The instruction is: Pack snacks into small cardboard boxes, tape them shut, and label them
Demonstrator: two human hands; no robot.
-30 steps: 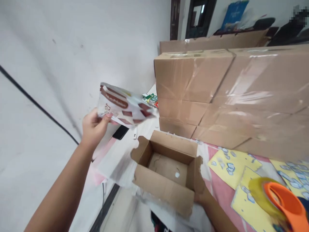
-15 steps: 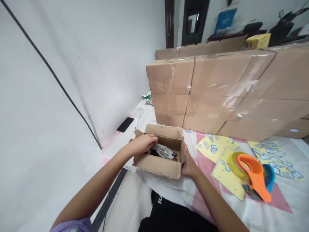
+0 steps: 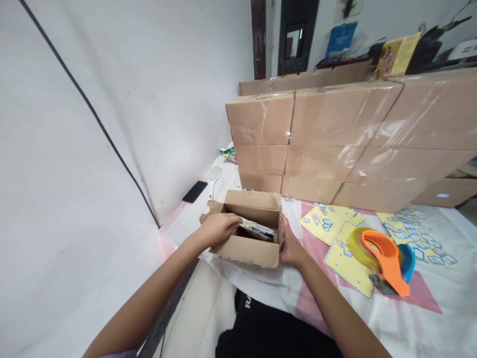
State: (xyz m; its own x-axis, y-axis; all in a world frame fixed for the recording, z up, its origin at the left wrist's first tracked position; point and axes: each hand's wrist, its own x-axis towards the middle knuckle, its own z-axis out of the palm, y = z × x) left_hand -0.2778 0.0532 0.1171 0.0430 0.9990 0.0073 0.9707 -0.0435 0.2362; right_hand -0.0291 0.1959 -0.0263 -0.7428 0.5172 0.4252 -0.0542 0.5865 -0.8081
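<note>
A small cardboard box (image 3: pixel 244 251) with its flaps folded out sits near the front edge of the cloth-covered surface. My left hand (image 3: pixel 223 227) reaches over its left end, fingers closed on one end of a white printed wrapper packet (image 3: pixel 257 229) inside. The packet lies tilted along the box, and its lower part is hidden by the near flap. My right hand (image 3: pixel 291 246) grips the right end wall of the box from outside, its thumb at the top edge.
Taped cartons (image 3: pixel 320 134) form a wall behind the box. An orange tape dispenser (image 3: pixel 387 263) lies on yellow printed sheets (image 3: pixel 346 253) at the right. A black phone (image 3: pixel 195 192) and a white perforated paddle (image 3: pixel 213 175) lie by the left wall.
The packet has been turned up toward its edge by my left hand, so less of its printed face shows. My right hand still holds the box end. The camera view has shifted slightly.
</note>
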